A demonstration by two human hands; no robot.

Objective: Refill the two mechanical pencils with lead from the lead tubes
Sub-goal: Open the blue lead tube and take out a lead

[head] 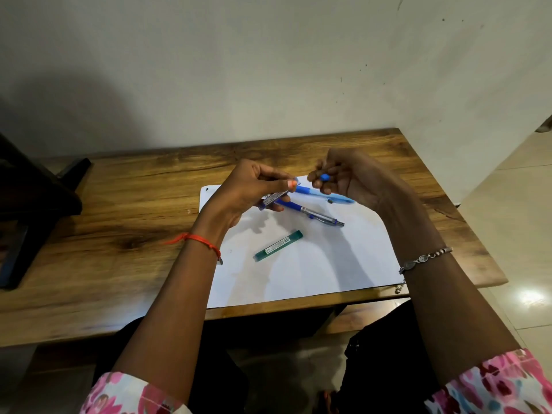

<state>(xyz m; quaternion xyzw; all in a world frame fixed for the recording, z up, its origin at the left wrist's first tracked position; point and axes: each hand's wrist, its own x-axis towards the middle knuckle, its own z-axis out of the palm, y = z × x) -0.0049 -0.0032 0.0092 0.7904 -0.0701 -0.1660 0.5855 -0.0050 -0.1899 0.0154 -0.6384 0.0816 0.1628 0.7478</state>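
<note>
The left hand (251,189) grips a blue lead tube (276,198). The right hand (349,183) pinches a small blue cap (324,176). On the paper (328,264), the light-blue pencil (328,196) and the dark-blue pencil (316,214) lie at 12 o'clock from the green lead tube (277,245).

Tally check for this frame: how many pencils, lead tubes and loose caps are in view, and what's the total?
Pencils: 2 (light blue pencil, dark blue pencil)
Lead tubes: 2 (green tube on the paper, held tube in the left hand)
Caps: 1 (blue cap in the right hand)
Total: 5
</note>
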